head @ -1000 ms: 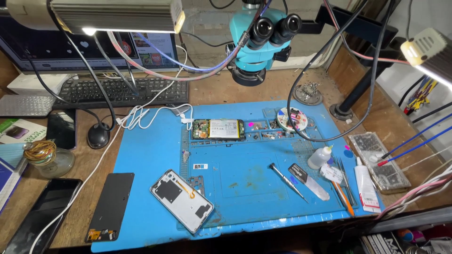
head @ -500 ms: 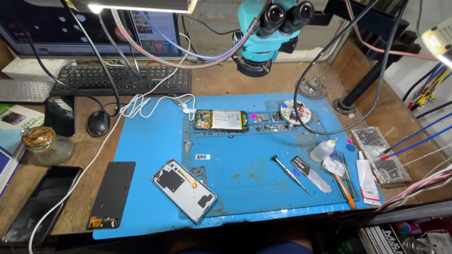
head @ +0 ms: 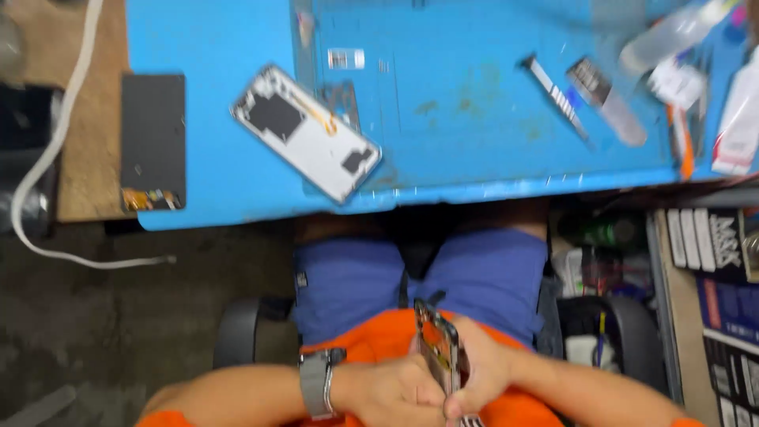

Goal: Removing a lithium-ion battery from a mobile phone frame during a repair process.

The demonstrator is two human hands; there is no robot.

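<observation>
Head view, thing held: a phone frame (head: 439,348), seen edge-on, held low over the lap, well below the near edge of the counter (head: 95,182).
Head view, long axis: the phone frame stands nearly upright in the picture, its top end toward the counter and its lower end hidden among the fingers at the bottom border.
Head view, left hand (head: 387,391): wrapped against the left face of the phone frame, grip closed on it; a grey wristwatch (head: 315,383) sits on that wrist.
Head view, right hand (head: 482,372): cupped against the right face of the phone frame, thumb and fingers closed on it.
Head view, which hand is nearer: neither; the two meet on the frame from opposite sides, touching it and each other.
Head view, way from the grip: most of the frame rises above the fingers, pointing toward the blue mat (head: 458,95).
Head view, on the mat: a white phone back (head: 304,134) lying slantwise near the mat's front edge, well apart from the hands.
Head view, left of the mat: a dark screen panel (head: 152,134) lying flat, and a white cable (head: 47,158) looping over the counter's edge.
Head view, right of the mat: small hand tools (head: 557,99), blurred by motion, kinds hard to tell.
</observation>
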